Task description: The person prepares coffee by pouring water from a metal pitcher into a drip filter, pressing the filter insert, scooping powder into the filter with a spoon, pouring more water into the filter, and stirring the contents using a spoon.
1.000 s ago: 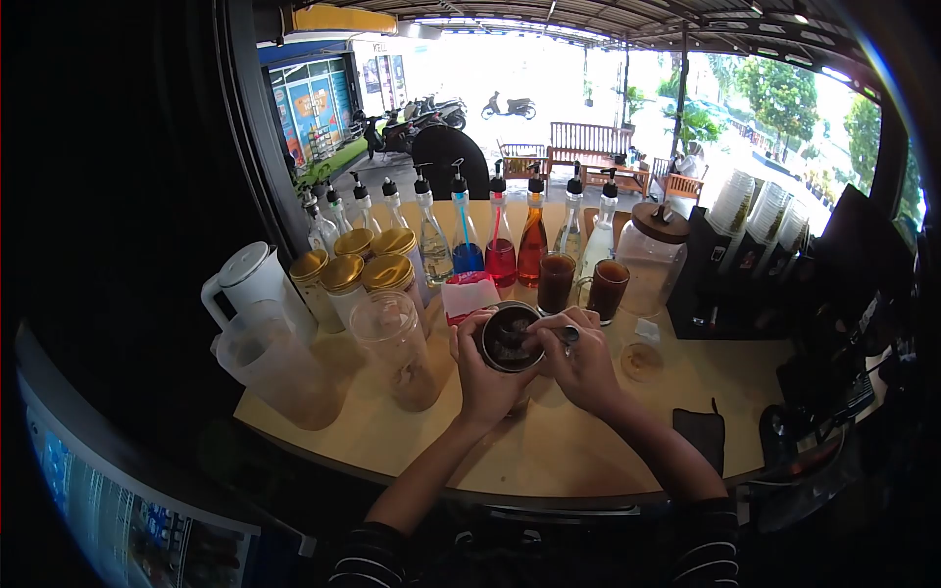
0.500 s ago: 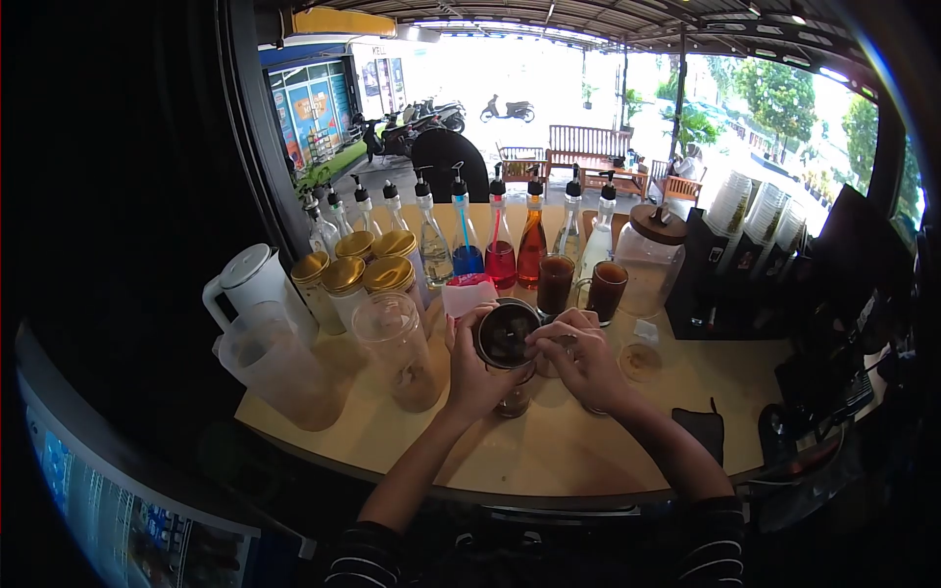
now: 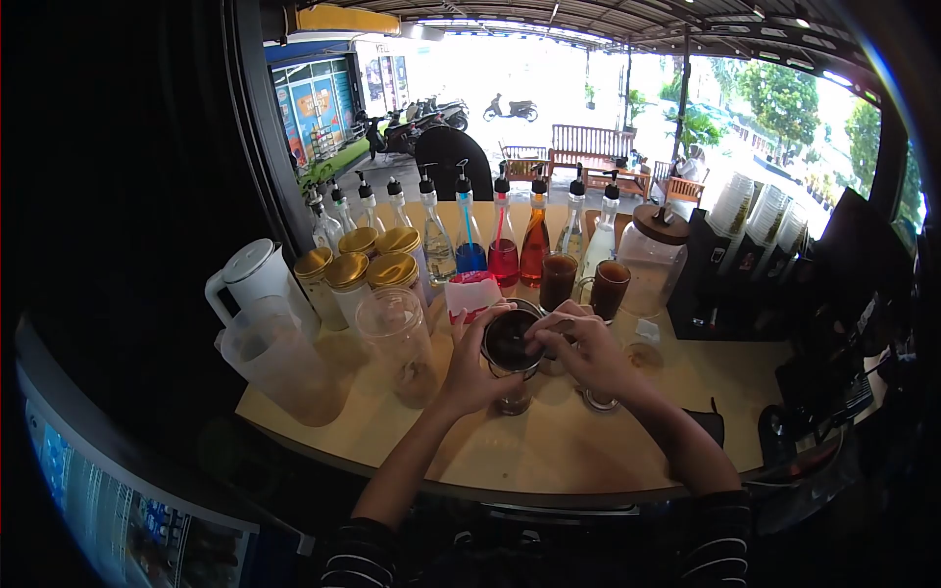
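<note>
My left hand [image 3: 472,367] is wrapped round the side of a round metal-rimmed cup [image 3: 513,340] holding dark liquid. Over the cup's right rim, my right hand [image 3: 585,355] has its fingers pinched together; what they grip is too small to make out. Below the cup, the foot of a glass [image 3: 514,400] shows, and another glass base [image 3: 599,400] is under my right hand. Two glass mugs of dark brown drink, one at the back [image 3: 559,282] and one to its right [image 3: 610,291], stand beyond my hands. A pink and white packet [image 3: 472,296] lies behind the cup.
Pump bottles [image 3: 503,257] line the back. Gold-lidded jars [image 3: 392,268], a white pitcher [image 3: 257,279], a clear jug [image 3: 274,358] and a tall clear container [image 3: 397,343] stand left. A wooden-lidded jar [image 3: 652,257] and a black cup rack [image 3: 730,279] stand right.
My right hand has shifted slightly right and its fingers have turned over the rim. The metal piece seen by it earlier no longer shows. The glass foot under the cup has come into view.
</note>
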